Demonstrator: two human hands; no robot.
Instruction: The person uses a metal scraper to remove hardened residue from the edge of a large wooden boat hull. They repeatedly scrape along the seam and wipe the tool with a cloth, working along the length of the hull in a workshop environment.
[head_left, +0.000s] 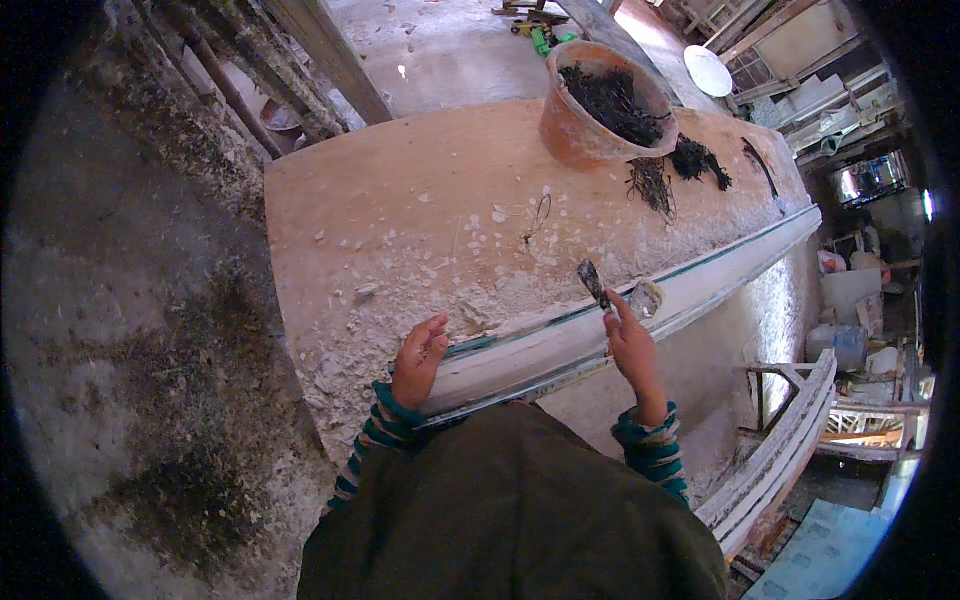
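Observation:
My right hand (630, 350) is closed around a small putty knife (592, 282), its dark, smeared end pointing up and away from me. Just right of the fingers is a pale lump of plaster (647, 298); I cannot tell whether it sits on the tool. Below them runs a long white moulding (560, 345) with teal edge lines, along the near side of a plaster-spattered board (420, 200). At the moulding's left end, my left hand (418, 362) rests with its fingers extended and slightly bent, holding nothing.
An orange-brown bucket (565, 125) of dark fibres stands at the board's far side, with loose dark fibre clumps (697, 162) beside it. Another white moulding (775, 455) lies at lower right. Rough wooden posts (330, 55) rise at the far left.

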